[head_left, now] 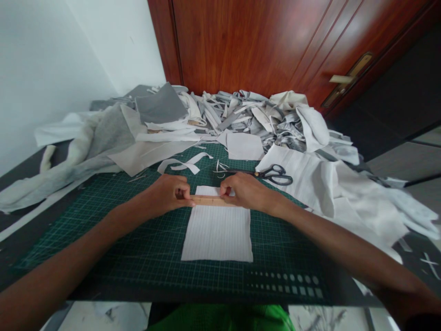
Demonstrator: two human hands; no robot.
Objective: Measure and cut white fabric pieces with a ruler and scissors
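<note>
hands, two, bare: left hand (167, 193) and right hand (246, 191), each closed in a firm pinch on the item listed last. heap of grey and white fabric offcuts (255, 120), beyond the hands. green cutting mat (103, 257), beneath them. ribbed white fabric rectangle (217, 234), flat on the mat, centred between the forearms. black-handled scissors (275, 175), on the mat just beyond the right hand. wooden ruler (210, 200), laid across the fabric near its far edge. step in hand, as judged: squaring the ruler on the fabric; next move calls for a steady hold.
</note>
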